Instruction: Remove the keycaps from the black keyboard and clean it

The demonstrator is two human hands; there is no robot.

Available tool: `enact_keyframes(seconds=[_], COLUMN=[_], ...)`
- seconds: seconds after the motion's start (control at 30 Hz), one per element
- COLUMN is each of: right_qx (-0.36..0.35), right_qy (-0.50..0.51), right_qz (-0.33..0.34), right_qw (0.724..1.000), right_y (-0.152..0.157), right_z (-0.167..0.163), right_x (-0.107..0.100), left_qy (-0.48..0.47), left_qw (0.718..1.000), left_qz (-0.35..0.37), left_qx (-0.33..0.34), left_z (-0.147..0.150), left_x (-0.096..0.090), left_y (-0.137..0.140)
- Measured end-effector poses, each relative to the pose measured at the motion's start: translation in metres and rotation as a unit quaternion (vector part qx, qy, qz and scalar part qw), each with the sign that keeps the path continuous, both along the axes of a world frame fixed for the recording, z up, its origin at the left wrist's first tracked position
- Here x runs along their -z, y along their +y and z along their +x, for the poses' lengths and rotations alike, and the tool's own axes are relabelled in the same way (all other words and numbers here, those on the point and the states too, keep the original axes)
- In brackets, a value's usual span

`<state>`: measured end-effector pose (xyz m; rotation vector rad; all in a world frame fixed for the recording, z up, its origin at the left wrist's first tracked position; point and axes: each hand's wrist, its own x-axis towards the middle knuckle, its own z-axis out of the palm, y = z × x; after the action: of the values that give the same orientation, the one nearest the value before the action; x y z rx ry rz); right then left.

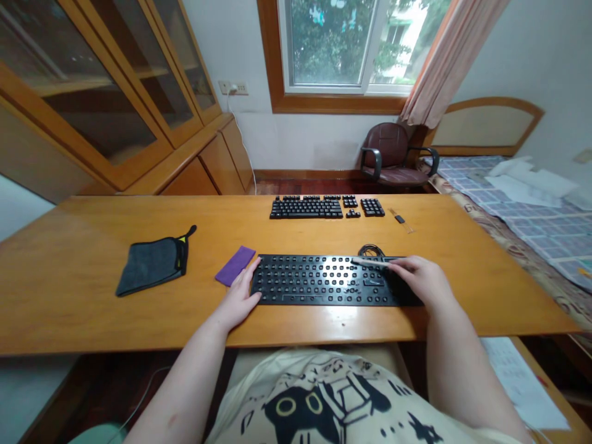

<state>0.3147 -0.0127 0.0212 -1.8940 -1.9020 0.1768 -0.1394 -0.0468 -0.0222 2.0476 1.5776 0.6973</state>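
A black keyboard with its keycaps off (pixel 305 280) lies flat on the desk in front of me, its bare switches showing in rows. My left hand (pixel 240 299) grips its left end, fingers along the side and thumb at the near corner. Over the upper right part of the keyboard, a slim pale brush (pixel 370 262) is pinched between the fingers of my right hand (pixel 420 277). Its tip points left and is close to the switches; whether it touches them I cannot tell. A coiled black cable (pixel 370 250) sits behind the keyboard.
Loose black keycaps (pixel 305 208) are laid out in keyboard order at the desk's far side. To their right lies a small wire keycap puller (pixel 400 219). A folded purple cloth (pixel 235 265) is beside my left hand, and a grey cloth (pixel 152 265) lies farther left.
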Motion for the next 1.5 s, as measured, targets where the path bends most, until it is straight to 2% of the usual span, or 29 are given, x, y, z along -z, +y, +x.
enact_keyframes(seconds=[0.03, 0.07, 0.17, 0.23, 0.3, 0.33, 0.37, 0.47, 0.5, 0.6, 0.63, 0.67, 0.77, 0.8, 0.83, 0.9, 0.93, 1.0, 1.07, 1.1, 1.2, 1.3, 1.4, 1.5], right_qx=[-0.011, 0.008, 0.117, 0.096, 0.036, 0.028, 0.046, 0.169, 0.175, 0.071, 0.061, 0.084, 0.208, 0.204, 0.171, 0.081, 0.061, 0.107, 0.195, 0.217, 0.187, 0.149, 0.213, 0.309], right_qy=[-0.003, -0.012, -0.013, 0.023, 0.043, 0.037, 0.023, -0.013, -0.010, 0.023, 0.020, 0.007, -0.018, -0.002, 0.022, 0.056, 0.051, 0.004, -0.046, -0.055, -0.026, -0.009, -0.038, -0.103], right_qz=[-0.018, -0.012, 0.060, 0.044, -0.008, -0.023, -0.021, 0.049, 0.057, -0.026, -0.046, -0.042, 0.033, 0.036, 0.016, -0.059, -0.091, -0.116, -0.088, -0.071, -0.058, -0.135, -0.192, -0.163], right_qw=[1.000, 1.000, 0.991, 0.994, 0.998, 0.999, 0.998, 0.984, 0.983, 0.997, 0.997, 0.996, 0.977, 0.978, 0.985, 0.993, 0.993, 0.987, 0.976, 0.972, 0.980, 0.980, 0.957, 0.931], right_y=[0.000, 0.000, -0.003, -0.006, -0.010, -0.012, -0.014, -0.020, -0.022, -0.025, -0.025, -0.026, -0.029, -0.030, -0.030, -0.032, -0.033, -0.036, -0.038, -0.039, -0.038, -0.035, -0.037, -0.044], right_z=[0.004, 0.007, 0.017, 0.021, 0.023, 0.023, 0.024, 0.027, 0.029, 0.035, 0.038, 0.040, 0.047, 0.048, 0.050, 0.054, 0.056, 0.060, 0.065, 0.066, 0.064, 0.059, 0.065, 0.076], right_x=[0.001, 0.002, 0.006, 0.007, 0.006, 0.006, 0.005, 0.002, 0.001, -0.003, -0.003, -0.004, -0.005, -0.006, -0.006, -0.009, -0.011, -0.017, -0.024, -0.026, -0.026, -0.022, -0.025, -0.034], left_qy=[0.000, 0.001, 0.004, 0.006, 0.008, 0.008, 0.009, 0.012, 0.012, 0.013, 0.015, 0.017, 0.026, 0.029, 0.032, 0.038, 0.040, 0.045, 0.049, 0.051, 0.055, 0.059, 0.063, 0.067], left_qw=[1.000, 1.000, 1.000, 1.000, 1.000, 1.000, 1.000, 1.000, 1.000, 1.000, 1.000, 1.000, 1.000, 1.000, 0.999, 0.999, 0.999, 0.999, 0.999, 0.999, 0.998, 0.998, 0.998, 0.998], left_qz=[-0.001, -0.003, -0.004, -0.001, 0.004, 0.004, 0.003, -0.010, -0.013, -0.017, -0.017, -0.015, -0.004, 0.000, 0.002, 0.003, 0.003, 0.002, 0.003, 0.004, 0.010, 0.008, 0.008, 0.010], left_qx=[-0.001, -0.001, -0.003, -0.002, -0.002, -0.002, -0.002, -0.008, -0.009, -0.009, -0.007, -0.007, -0.004, -0.004, -0.004, -0.002, -0.001, 0.003, 0.006, 0.006, 0.006, 0.008, 0.007, 0.009], left_z=[0.000, 0.000, 0.000, 0.001, 0.001, 0.001, 0.001, 0.001, 0.002, 0.003, 0.003, 0.003, 0.002, 0.002, 0.002, 0.002, 0.002, 0.003, 0.003, 0.003, 0.003, 0.002, 0.001, 0.002], left_x=[0.000, 0.000, -0.001, -0.002, -0.003, -0.004, -0.004, -0.005, -0.006, -0.008, -0.008, -0.008, -0.008, -0.008, -0.007, -0.007, -0.007, -0.008, -0.009, -0.009, -0.010, -0.010, -0.010, -0.009], left_y=[0.000, 0.000, 0.000, 0.000, 0.000, 0.000, 0.000, 0.000, 0.000, 0.000, 0.000, 0.000, 0.000, 0.000, 0.001, 0.001, 0.001, 0.001, 0.001, 0.001, 0.001, 0.002, 0.002, 0.002])
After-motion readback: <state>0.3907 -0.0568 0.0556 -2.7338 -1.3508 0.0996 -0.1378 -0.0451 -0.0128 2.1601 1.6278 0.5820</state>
